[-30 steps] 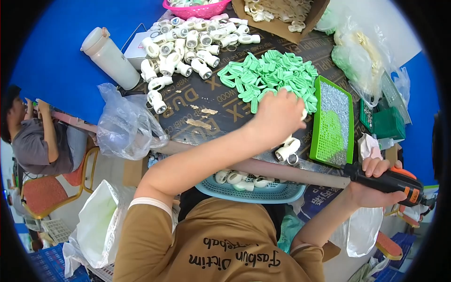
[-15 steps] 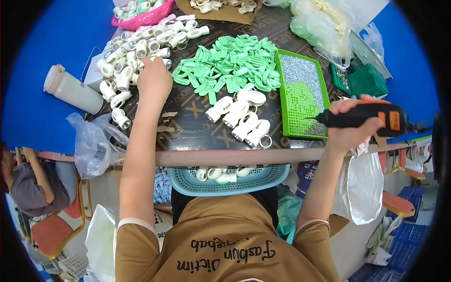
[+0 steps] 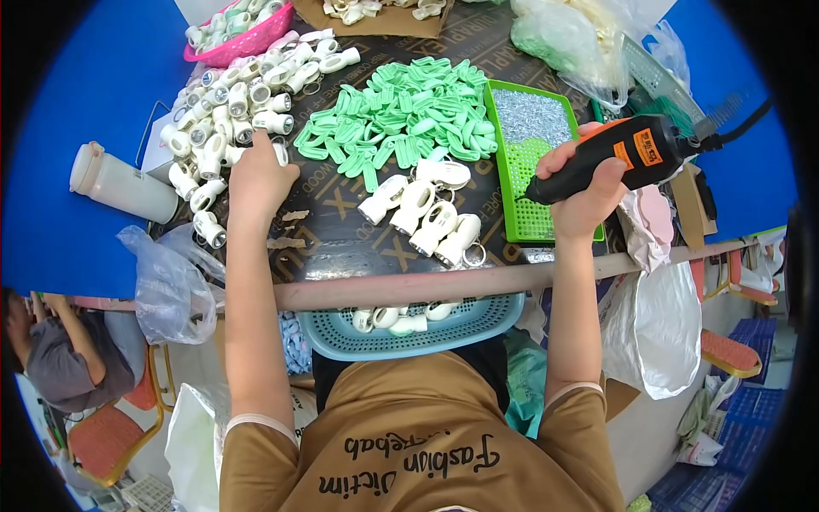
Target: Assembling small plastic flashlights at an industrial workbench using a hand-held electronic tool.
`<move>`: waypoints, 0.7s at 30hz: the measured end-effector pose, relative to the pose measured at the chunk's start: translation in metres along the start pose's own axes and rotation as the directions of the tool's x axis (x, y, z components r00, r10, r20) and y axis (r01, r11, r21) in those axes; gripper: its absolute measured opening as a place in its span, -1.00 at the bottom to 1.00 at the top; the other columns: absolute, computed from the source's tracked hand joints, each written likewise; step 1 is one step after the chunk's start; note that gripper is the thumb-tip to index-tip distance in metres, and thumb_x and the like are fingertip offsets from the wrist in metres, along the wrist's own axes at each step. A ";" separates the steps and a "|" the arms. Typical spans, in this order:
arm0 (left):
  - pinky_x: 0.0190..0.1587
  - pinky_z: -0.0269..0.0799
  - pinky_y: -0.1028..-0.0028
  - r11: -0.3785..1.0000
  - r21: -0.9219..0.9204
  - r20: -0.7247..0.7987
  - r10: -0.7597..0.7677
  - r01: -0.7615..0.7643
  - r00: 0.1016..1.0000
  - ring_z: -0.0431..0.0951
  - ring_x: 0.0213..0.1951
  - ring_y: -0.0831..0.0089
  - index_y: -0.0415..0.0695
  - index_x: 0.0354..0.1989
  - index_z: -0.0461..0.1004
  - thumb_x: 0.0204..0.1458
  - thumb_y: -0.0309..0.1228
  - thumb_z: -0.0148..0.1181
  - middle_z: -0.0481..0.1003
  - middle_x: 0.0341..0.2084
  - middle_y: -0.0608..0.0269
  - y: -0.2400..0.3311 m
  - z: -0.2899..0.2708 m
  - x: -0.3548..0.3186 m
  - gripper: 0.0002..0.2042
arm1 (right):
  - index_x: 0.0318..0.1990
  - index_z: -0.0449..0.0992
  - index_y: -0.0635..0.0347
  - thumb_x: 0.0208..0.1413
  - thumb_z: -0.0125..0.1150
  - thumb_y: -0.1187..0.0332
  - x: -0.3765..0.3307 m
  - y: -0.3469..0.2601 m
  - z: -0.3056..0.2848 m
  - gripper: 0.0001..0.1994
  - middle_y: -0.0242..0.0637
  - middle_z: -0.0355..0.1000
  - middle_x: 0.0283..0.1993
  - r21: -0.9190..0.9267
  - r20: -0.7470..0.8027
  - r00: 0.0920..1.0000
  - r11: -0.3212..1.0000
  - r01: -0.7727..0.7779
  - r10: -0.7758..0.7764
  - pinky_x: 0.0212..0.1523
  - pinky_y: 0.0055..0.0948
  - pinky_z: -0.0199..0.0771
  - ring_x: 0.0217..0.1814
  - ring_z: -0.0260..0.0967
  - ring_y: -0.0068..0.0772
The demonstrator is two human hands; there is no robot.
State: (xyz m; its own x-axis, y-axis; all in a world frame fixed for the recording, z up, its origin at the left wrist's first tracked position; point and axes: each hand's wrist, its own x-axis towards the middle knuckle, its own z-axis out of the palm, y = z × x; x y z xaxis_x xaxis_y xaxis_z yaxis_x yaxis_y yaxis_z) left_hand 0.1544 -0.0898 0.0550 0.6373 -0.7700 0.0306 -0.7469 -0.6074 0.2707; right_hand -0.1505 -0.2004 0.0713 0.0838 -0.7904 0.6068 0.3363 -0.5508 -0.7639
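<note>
My left hand reaches to the near edge of a heap of white keychain flashlights. Its index finger points forward and its thumb stands apart, with a white flashlight just beyond the gap; the other fingers are hidden. My right hand is wrapped round a black and orange electric screwdriver. The tool's bit points left, over a green tray that holds small silver screws. Between my hands lies a row of several white flashlights, below a pile of mint-green plastic pieces.
A blue basket with white flashlights sits at my lap. A white bottle and a plastic bag are on the left. A pink basket stands at the back. Bagged pieces lie at the far right.
My left hand has drawn slightly back toward me and its thumb now shows apart. My right hand has moved left with the screwdriver, whose bit has shifted toward the tray's left side.
</note>
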 end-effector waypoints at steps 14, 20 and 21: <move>-0.68 0.14 0.66 -0.167 -0.917 0.257 0.446 0.362 0.857 0.34 -0.61 0.53 -0.18 -0.05 0.18 -0.11 -0.59 -0.02 0.40 -0.36 0.09 0.034 -0.003 -0.086 -0.62 | -0.22 0.22 0.33 0.00 0.08 -0.09 -0.002 0.006 0.000 -0.44 -0.29 0.25 -0.70 0.086 -0.026 0.998 0.995 0.051 -0.049 -0.70 -0.58 0.27 -0.74 0.25 -0.49; -0.76 0.18 0.64 -0.252 -0.753 0.351 0.628 0.608 0.695 0.39 -0.65 0.52 -0.13 0.09 0.02 -0.02 -0.50 0.01 0.41 -0.42 0.09 0.060 0.033 -0.124 -0.52 | -0.19 0.23 0.33 -0.04 0.06 -0.18 -0.005 0.002 0.002 -0.37 -0.26 0.26 -0.68 0.018 -0.024 0.999 0.999 0.029 -0.028 -0.66 -0.53 0.29 -0.70 0.24 -0.45; -0.76 0.18 0.64 -0.271 -0.734 0.349 0.637 0.623 0.687 0.37 -0.66 0.52 -0.12 0.10 0.01 -0.02 -0.51 0.01 0.41 -0.44 0.11 0.062 0.040 -0.126 -0.51 | -0.17 0.23 0.34 -0.08 0.03 -0.27 -0.005 0.000 0.003 -0.29 -0.22 0.27 -0.66 -0.039 -0.026 1.000 0.999 0.002 -0.003 -0.62 -0.48 0.29 -0.67 0.23 -0.42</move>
State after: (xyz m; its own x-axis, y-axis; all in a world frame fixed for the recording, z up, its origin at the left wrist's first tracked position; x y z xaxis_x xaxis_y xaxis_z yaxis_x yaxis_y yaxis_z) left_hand 0.0205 -0.0383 0.0295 -0.1043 -0.9844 -0.1419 0.7385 -0.1722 0.6519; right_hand -0.1480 -0.1956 0.0695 0.0588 -0.7956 0.6030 0.3001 -0.5620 -0.7708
